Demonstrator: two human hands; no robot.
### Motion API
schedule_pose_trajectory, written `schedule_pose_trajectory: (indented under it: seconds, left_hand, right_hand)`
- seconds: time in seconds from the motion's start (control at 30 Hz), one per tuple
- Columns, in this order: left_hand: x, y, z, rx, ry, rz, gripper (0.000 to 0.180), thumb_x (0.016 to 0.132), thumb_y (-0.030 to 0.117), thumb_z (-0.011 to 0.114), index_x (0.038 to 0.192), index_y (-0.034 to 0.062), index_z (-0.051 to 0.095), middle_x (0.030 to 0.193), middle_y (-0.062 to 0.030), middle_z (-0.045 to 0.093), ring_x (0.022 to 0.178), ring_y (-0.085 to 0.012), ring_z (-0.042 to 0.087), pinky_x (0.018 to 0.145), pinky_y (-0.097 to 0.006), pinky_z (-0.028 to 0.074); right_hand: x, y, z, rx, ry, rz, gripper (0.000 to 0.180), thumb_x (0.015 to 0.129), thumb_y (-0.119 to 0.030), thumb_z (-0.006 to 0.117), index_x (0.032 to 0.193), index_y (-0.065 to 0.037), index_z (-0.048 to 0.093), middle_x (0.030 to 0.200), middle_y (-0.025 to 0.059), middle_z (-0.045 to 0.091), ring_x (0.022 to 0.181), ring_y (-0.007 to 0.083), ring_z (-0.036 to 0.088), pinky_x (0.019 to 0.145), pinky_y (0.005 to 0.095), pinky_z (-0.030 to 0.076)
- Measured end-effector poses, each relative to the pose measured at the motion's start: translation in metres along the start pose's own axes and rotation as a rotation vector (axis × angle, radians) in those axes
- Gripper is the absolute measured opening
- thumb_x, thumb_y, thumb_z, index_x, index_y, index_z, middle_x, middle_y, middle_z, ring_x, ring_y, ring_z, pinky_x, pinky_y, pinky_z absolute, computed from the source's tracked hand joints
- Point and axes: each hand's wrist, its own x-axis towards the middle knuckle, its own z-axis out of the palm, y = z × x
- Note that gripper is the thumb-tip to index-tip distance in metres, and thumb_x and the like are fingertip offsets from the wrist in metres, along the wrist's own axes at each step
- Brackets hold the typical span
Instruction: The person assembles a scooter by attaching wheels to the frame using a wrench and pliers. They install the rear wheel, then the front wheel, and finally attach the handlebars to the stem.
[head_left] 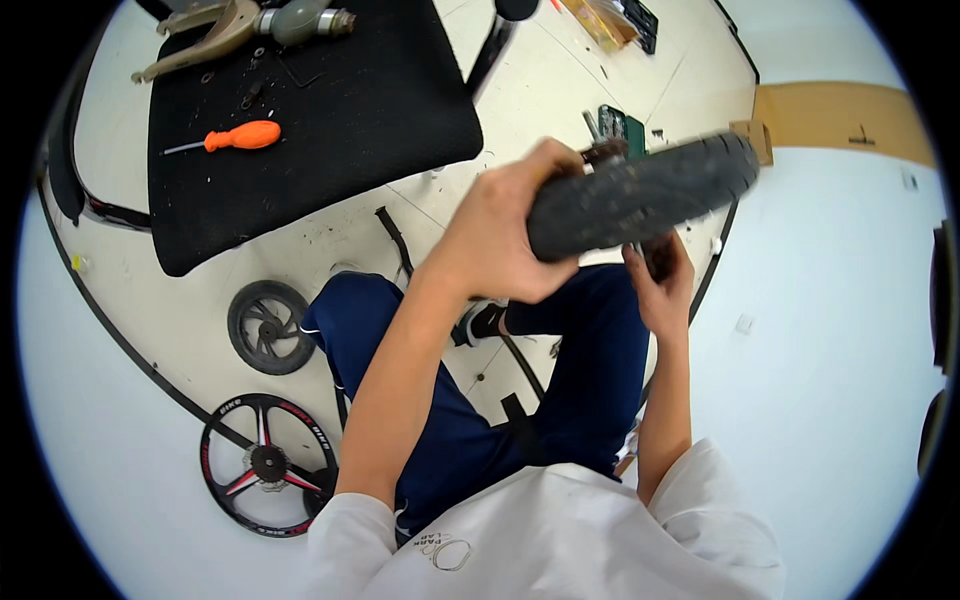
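A small wheel with a black rubber tyre (640, 200) is held up in front of me, tilted. My left hand (505, 215) is closed round its left side, thumb below and fingers over the far side. A brownish metal part with a rod (605, 150) shows at the wheel's far side. My right hand (665, 285) is closed at the wheel's near side, low by its middle. Its fingertips pinch at a small metallic piece there, too hidden behind the tyre to make out.
A black chair seat (330, 150) at the left bears an orange-handled screwdriver (243, 136), a metal fork part (225, 30) and small hardware. A second small wheel (268, 327) and a larger three-spoked wheel (268, 465) lie left on the floor. Beyond the tyre is a green case (625, 130).
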Motion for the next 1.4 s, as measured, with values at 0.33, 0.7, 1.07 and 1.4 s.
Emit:
schedule_pose_trajectory:
  seconds: [0.33,0.7,1.07,1.4]
  left_hand:
    - [0.016,0.012,0.012,0.125,0.143,0.097,0.049,0.062,0.007,0.076,0.108,-0.0013,0.060,0.084,-0.0138,0.070,0.078,-0.0195,0.070,0.074,-0.028,0.054]
    - [0.032,0.021,0.028,0.163,0.109,-0.020,0.054,0.064,0.004,0.081,0.112,-0.0030,0.057,0.097,-0.0111,0.068,0.088,-0.0149,0.066,0.080,-0.028,0.053]
    - [0.038,0.015,0.020,0.220,0.117,0.020,0.052,0.064,0.004,0.079,0.111,-0.0022,0.058,0.093,-0.0098,0.068,0.086,-0.0135,0.065,0.079,-0.027,0.051]
    - [0.035,0.026,0.027,0.259,0.101,0.074,0.054,0.064,0.005,0.079,0.113,-0.0044,0.059,0.096,-0.0109,0.068,0.090,-0.0153,0.065,0.083,-0.028,0.051]
  right_hand:
    - [0.015,0.005,-0.003,0.246,-0.048,-0.082,0.022,0.092,-0.013,0.066,0.085,-0.002,0.048,0.069,-0.0011,0.047,0.059,0.0056,0.039,0.051,0.0240,0.031]
    - [0.035,0.023,-0.010,0.409,-0.069,-0.112,0.021,0.091,-0.015,0.067,0.086,-0.003,0.050,0.067,-0.0014,0.049,0.053,0.0049,0.041,0.048,0.0219,0.033]
    - [0.033,0.005,-0.006,-0.032,0.072,-0.312,0.021,0.091,-0.011,0.063,0.089,0.004,0.049,0.068,0.0176,0.058,0.056,0.0230,0.050,0.054,0.0325,0.042]
    - [0.031,0.021,0.003,0.013,0.165,-0.328,0.023,0.092,-0.012,0.064,0.086,0.003,0.048,0.060,0.0154,0.054,0.049,0.0219,0.045,0.049,0.0322,0.039]
